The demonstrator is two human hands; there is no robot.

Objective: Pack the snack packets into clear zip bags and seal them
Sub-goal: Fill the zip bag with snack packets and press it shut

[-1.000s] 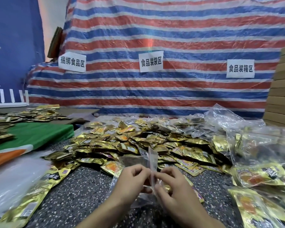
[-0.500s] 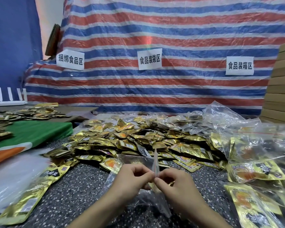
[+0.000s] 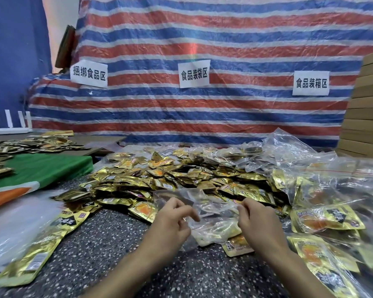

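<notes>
At lower centre, the clear zip bag (image 3: 213,211) has been pulled apart, pinched by the now-separated left hand (image 3: 172,220) and right hand (image 3: 258,220), seemingly opened for the snack packets (image 3: 159,177) piled behind.

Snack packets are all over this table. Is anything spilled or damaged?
Nothing looks damaged. The gold snack packets lie in a loose heap on the speckled table, a few strayed toward its near left edge. That seems a working pile, not a spill. The left hand and right hand hold a clear bag.
</notes>
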